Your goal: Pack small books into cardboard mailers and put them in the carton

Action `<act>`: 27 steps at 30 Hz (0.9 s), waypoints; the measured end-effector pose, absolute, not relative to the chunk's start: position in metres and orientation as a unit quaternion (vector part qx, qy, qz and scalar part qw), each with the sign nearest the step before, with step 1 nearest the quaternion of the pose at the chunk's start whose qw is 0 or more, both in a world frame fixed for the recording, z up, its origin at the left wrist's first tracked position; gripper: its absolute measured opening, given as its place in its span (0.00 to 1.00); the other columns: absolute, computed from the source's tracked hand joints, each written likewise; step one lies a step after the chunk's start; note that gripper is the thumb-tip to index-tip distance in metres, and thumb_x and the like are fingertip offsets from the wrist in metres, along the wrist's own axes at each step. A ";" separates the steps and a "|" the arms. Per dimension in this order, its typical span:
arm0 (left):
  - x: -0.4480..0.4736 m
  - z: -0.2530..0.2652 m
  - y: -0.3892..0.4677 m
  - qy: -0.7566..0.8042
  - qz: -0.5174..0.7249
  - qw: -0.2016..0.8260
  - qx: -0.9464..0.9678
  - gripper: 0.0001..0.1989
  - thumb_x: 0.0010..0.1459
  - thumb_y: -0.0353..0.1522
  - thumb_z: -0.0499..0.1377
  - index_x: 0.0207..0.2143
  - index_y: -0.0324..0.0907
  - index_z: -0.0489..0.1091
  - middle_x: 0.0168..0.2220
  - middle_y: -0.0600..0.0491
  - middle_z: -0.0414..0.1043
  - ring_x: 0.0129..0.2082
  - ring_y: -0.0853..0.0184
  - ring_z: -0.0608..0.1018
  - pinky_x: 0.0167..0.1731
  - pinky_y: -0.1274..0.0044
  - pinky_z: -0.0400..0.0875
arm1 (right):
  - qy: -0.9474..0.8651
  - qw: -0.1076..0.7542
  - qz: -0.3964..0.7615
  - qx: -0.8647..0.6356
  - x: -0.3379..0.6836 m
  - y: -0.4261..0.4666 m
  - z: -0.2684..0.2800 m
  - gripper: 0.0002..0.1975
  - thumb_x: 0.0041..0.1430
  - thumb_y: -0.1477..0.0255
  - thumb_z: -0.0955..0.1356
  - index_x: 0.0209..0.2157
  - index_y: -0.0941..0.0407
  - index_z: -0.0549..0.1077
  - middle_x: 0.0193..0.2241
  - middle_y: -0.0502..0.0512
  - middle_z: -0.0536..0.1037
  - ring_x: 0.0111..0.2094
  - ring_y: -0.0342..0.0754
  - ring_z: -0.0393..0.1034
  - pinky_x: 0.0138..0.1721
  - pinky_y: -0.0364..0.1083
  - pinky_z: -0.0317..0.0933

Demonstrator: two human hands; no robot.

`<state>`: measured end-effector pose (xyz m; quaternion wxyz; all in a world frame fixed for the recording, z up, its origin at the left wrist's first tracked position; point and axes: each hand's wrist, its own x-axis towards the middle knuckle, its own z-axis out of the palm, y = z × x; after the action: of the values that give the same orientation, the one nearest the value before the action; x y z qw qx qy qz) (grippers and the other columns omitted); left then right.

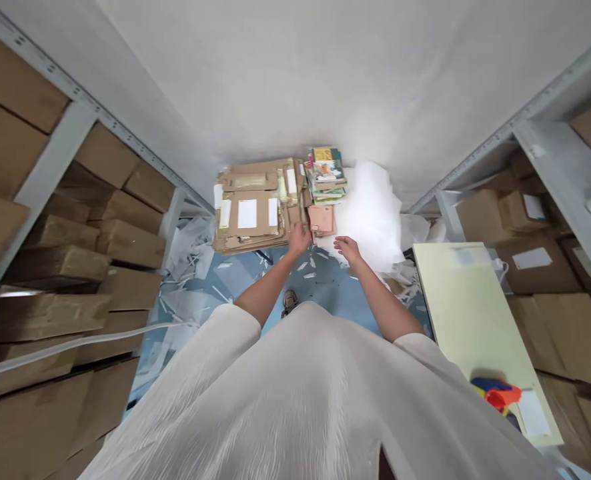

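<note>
Cardboard stack [263, 213] at left hand [299, 239]; shelves [55, 163] hold boxes [558, 333] (some labelled).

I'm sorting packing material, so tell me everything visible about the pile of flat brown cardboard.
The pile of flat brown cardboard lies in uneven layers near the pale wall, left of the stack of colourful books. Its top pieces carry rectangular white labels and strips of yellowish, glossy tape. The bare left hand is at its near right corner; whether it grips cannot be told.
</note>
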<state>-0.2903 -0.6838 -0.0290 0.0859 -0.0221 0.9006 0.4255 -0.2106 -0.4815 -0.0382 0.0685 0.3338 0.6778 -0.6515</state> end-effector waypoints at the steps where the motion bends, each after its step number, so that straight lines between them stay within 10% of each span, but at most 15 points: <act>1: -0.299 -0.031 -0.704 0.900 0.426 0.080 -0.036 0.22 0.63 0.26 0.61 0.58 0.47 0.79 0.65 0.41 0.78 0.70 0.49 0.78 0.74 0.58 0.70 | 0.685 0.078 -0.649 0.322 -0.225 -0.499 -0.041 0.09 0.56 0.68 0.75 0.40 0.52 0.80 0.38 0.53 0.87 0.40 0.50 0.83 0.49 0.50 0.75; 10: -0.349 -0.056 -0.862 0.880 0.436 0.040 -0.184 0.20 0.62 0.25 0.62 0.55 0.48 0.77 0.65 0.40 0.76 0.70 0.46 0.77 0.75 0.53 0.67 | 0.854 0.098 -0.499 0.111 -0.325 -0.646 -0.059 0.14 0.64 0.70 0.71 0.49 0.54 0.83 0.52 0.62 0.87 0.56 0.58 0.81 0.66 0.58 0.72; 16: -0.359 -0.069 -0.931 0.857 0.449 0.019 -0.252 0.18 0.61 0.25 0.60 0.52 0.48 0.77 0.59 0.44 0.80 0.63 0.51 0.82 0.69 0.60 0.74 | 0.955 0.111 -0.244 -0.125 -0.351 -0.707 -0.055 0.32 0.68 0.72 0.71 0.72 0.59 0.75 0.80 0.74 0.64 0.81 0.68 0.55 0.80 0.66 0.50; 27: -0.348 -0.083 -0.974 0.823 0.500 0.039 -0.267 0.18 0.63 0.25 0.60 0.52 0.48 0.78 0.51 0.46 0.84 0.58 0.54 0.84 0.67 0.61 0.77 | 0.960 0.142 -0.138 -0.198 -0.374 -0.736 -0.063 0.45 0.65 0.65 0.77 0.80 0.58 0.66 0.82 0.76 0.60 0.82 0.76 0.49 0.79 0.72 0.47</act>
<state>-0.3485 -0.9742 -0.0832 0.0385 -0.2670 0.8232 0.4995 -0.3736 -0.7362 -0.0629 0.1419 -0.1985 0.9599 -0.1383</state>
